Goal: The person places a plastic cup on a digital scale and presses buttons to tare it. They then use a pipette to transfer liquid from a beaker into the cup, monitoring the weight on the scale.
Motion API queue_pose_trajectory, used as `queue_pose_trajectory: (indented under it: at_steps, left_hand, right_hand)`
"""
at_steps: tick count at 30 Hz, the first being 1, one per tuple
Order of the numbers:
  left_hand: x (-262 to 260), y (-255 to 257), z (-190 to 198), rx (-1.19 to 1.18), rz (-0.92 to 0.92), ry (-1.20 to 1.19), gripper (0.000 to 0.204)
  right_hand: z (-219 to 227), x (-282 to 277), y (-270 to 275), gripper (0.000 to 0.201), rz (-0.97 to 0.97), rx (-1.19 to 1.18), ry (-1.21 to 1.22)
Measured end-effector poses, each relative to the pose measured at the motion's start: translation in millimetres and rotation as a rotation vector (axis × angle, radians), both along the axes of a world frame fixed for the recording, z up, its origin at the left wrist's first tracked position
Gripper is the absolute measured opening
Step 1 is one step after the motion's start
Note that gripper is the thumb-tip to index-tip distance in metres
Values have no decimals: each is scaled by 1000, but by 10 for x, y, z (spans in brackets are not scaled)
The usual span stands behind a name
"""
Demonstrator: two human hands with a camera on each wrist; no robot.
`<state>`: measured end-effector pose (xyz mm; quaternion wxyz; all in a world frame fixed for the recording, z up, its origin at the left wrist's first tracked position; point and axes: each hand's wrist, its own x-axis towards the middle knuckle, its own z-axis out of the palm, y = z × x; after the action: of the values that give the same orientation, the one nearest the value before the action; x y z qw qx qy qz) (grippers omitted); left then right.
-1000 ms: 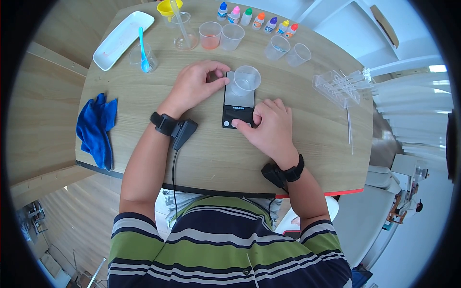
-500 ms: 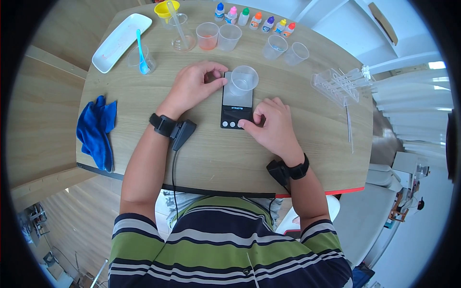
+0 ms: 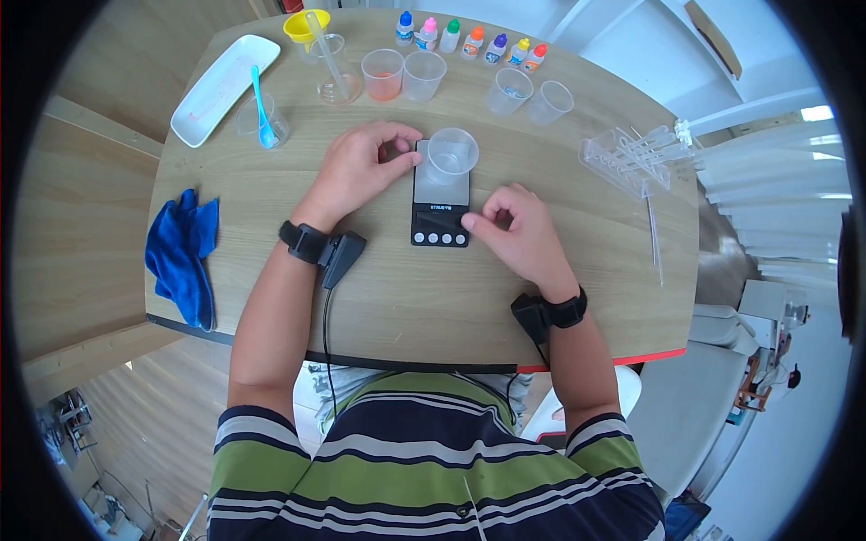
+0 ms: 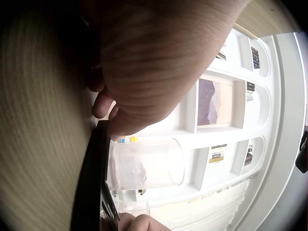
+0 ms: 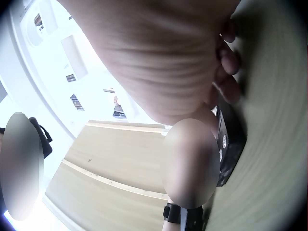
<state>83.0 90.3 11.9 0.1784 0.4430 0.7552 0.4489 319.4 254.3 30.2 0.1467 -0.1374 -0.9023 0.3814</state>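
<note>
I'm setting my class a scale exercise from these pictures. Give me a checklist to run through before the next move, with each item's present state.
1. Scale lying flat on the table: ok.
2. Cup upright on the scale's plate: ok.
3. All four buttons uncovered: ok; the right hand has its thumb by the scale's edge, above the button row.
4. Left hand well clear of the scale: not ok; its fingertips are at the edge beside the cup.
5. Display reading zero: cannot tell; no digits are legible.
</note>
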Motion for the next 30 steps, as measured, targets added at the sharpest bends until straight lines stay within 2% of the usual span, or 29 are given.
queue_pose_trajectory:
  at_steps: [2, 5, 14, 30]
  left_hand:
    - [0, -5, 4, -4, 6, 5, 30]
    - [4, -7, 9, 13, 9, -7, 30]
    - [9, -13, -1, 21, 14, -6, 31]
    - [16, -20, 45, -29, 11, -11, 30]
  right_hand:
    - [-81, -9, 39, 27, -191, -298, -81]
    - [-153, -37, 27, 22, -189, -248, 19]
    - [-196, -55, -19, 15, -180, -99, 63]
    - [-110, -67, -67, 15, -193, -80, 51]
